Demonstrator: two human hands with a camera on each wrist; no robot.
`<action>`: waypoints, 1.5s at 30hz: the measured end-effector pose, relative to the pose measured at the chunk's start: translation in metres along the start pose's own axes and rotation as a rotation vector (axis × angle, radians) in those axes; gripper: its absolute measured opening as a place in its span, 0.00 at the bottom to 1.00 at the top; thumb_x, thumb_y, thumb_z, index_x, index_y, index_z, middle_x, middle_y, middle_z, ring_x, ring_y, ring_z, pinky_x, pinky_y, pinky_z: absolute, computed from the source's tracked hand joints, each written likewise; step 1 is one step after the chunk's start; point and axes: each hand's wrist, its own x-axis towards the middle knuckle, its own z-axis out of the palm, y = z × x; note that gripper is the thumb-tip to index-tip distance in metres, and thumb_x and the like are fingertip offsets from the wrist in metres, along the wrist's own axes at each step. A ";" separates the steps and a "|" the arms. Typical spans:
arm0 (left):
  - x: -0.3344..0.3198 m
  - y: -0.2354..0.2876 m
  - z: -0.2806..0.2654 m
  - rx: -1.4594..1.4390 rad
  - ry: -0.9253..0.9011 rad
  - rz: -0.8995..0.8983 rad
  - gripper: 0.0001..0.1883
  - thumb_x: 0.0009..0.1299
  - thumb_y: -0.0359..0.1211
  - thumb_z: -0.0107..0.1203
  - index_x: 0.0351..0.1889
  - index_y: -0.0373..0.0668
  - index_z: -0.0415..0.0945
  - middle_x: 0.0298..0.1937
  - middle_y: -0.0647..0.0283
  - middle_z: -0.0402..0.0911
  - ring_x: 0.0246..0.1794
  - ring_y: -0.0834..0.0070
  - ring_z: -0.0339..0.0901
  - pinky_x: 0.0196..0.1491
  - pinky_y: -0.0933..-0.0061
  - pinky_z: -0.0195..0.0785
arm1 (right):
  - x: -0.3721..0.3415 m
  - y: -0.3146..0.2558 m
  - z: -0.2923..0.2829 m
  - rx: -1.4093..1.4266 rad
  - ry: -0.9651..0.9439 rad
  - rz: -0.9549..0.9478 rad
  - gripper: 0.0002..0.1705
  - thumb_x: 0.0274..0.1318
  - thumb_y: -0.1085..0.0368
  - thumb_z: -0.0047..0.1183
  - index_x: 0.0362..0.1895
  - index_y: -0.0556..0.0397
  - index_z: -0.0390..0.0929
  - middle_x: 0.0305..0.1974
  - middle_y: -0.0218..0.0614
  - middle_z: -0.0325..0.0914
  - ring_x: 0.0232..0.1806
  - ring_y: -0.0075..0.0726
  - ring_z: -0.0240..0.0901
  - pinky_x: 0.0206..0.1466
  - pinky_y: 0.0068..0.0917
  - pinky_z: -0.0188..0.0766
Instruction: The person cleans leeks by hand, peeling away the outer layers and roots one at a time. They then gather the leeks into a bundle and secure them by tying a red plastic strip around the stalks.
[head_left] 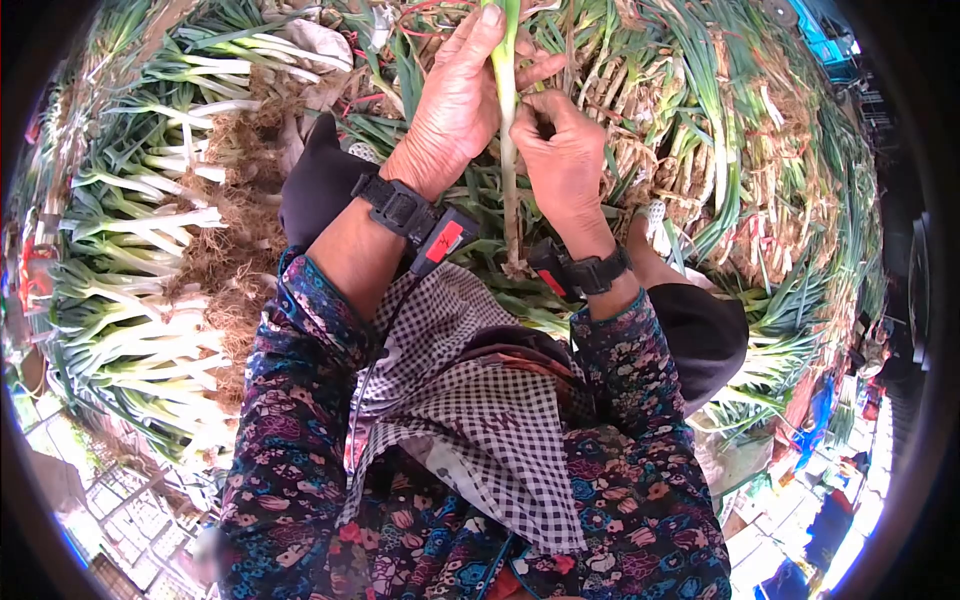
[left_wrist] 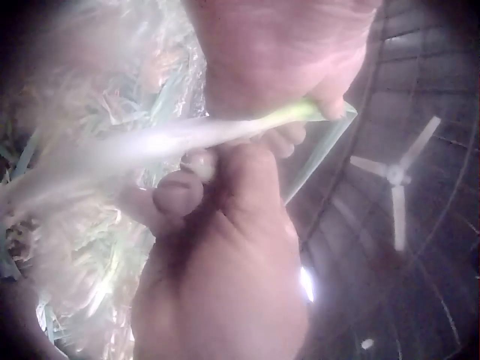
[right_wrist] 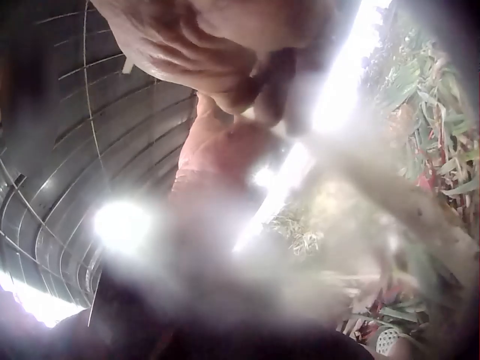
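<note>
A single green onion stands nearly upright between my hands, its pale stalk running down to a small root end. My left hand holds it by the upper part, thumb laid along the green portion. Just below, my right hand has curled fingers, with thumb and forefinger pinching at the side of the stalk. Seen from the left wrist, the stalk crosses between both hands and a green leaf bends down at its upper end. Blur and glare cover much of the right wrist view.
Green onions with brown roots lie in rows along the left. More onions, with dry outer leaves, are heaped on the right. A checked cloth covers my lap between dark-clad knees. A ceiling fan hangs under the curved roof.
</note>
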 end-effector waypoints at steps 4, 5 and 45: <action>0.004 0.004 -0.003 0.022 -0.039 -0.023 0.24 0.73 0.51 0.47 0.54 0.42 0.69 0.34 0.68 0.72 0.41 0.76 0.73 0.64 0.51 0.63 | -0.003 0.008 -0.006 0.462 -0.048 0.390 0.05 0.54 0.69 0.55 0.30 0.58 0.76 0.21 0.29 0.72 0.18 0.22 0.66 0.23 0.23 0.64; 0.006 0.006 -0.004 0.045 -0.072 -0.027 0.25 0.73 0.53 0.46 0.55 0.42 0.68 0.33 0.68 0.72 0.41 0.77 0.73 0.63 0.53 0.63 | -0.006 0.009 -0.012 0.787 -0.013 0.567 0.06 0.55 0.67 0.55 0.32 0.58 0.77 0.22 0.27 0.72 0.18 0.21 0.65 0.22 0.23 0.63; -0.004 0.009 0.006 -0.022 0.242 0.019 0.24 0.73 0.53 0.45 0.51 0.42 0.69 0.29 0.69 0.70 0.34 0.77 0.71 0.50 0.64 0.68 | -0.014 0.006 -0.001 0.158 -0.180 0.061 0.03 0.54 0.76 0.50 0.30 0.63 0.74 0.21 0.36 0.75 0.20 0.24 0.75 0.24 0.23 0.72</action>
